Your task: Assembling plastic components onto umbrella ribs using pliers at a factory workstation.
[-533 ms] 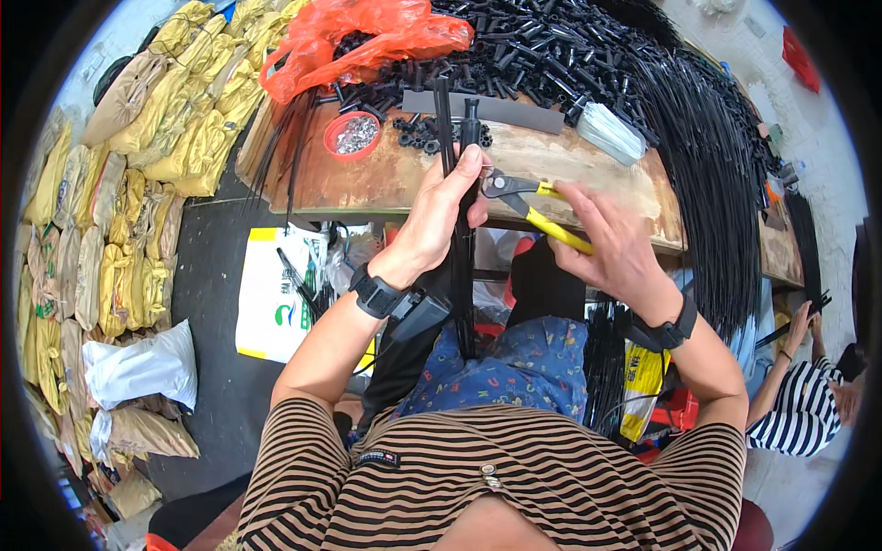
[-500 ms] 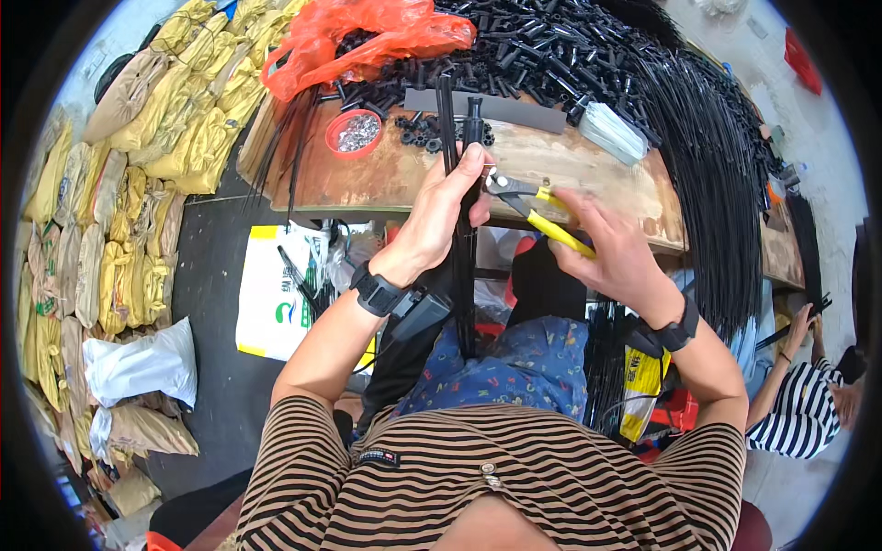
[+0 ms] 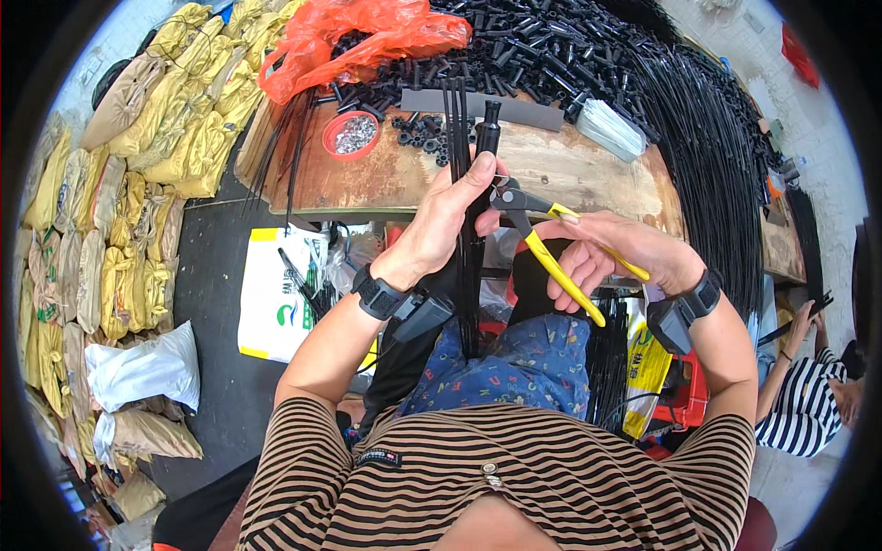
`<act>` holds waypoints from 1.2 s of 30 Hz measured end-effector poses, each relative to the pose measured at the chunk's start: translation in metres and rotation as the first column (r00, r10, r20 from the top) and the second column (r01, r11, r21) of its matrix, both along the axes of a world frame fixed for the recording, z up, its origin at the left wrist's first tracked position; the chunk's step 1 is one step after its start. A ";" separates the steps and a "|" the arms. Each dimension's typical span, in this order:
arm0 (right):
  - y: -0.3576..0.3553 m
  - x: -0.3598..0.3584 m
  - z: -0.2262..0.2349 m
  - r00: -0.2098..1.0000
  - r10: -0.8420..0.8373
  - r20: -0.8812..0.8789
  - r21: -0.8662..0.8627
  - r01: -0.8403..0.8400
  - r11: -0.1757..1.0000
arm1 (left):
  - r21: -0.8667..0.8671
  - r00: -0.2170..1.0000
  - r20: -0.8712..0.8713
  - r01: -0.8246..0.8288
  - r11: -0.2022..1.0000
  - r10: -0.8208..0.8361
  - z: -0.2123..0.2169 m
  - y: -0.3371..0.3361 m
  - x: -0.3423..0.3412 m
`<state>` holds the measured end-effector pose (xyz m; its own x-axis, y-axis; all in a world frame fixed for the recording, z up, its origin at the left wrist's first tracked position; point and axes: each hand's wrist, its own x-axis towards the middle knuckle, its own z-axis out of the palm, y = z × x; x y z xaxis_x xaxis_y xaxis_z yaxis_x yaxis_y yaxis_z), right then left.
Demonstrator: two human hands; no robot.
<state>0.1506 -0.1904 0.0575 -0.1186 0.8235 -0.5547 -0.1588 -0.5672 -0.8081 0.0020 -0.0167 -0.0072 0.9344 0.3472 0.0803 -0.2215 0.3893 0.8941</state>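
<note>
Left hand (image 3: 430,222) is clamping black rods (image 3: 469,285) and 1 black tube (image 3: 488,135) above the lap (image 3: 505,376); right hand (image 3: 625,237), fingers loosely curling, is cradling spread-handled pliers (image 3: 554,266). Completion at the tube: cannot tell; many loose tubes (image 3: 551,69) are remaining on the surface (image 3: 588,188).

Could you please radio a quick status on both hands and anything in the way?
Left hand gripping black rods and black tube. Right hand loosely on yellow-handled pliers, handles spread. Red plastic bag farther off, apart from both hands.
</note>
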 end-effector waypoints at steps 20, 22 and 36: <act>-0.002 -0.023 0.015 0.950 -0.034 0.310 -0.010 0.039 0.999 | -0.037 0.999 -0.007 0.034 0.999 -0.034 0.002 0.003 -0.004; 0.001 -0.018 0.030 0.919 0.049 0.390 -0.044 -0.034 0.998 | -0.034 0.995 0.009 0.102 0.994 -0.101 0.003 0.005 -0.004; -0.009 -0.022 0.016 0.846 -0.017 0.533 0.090 -0.037 0.995 | 0.060 1.000 0.013 0.025 0.998 -0.025 -0.003 0.004 0.000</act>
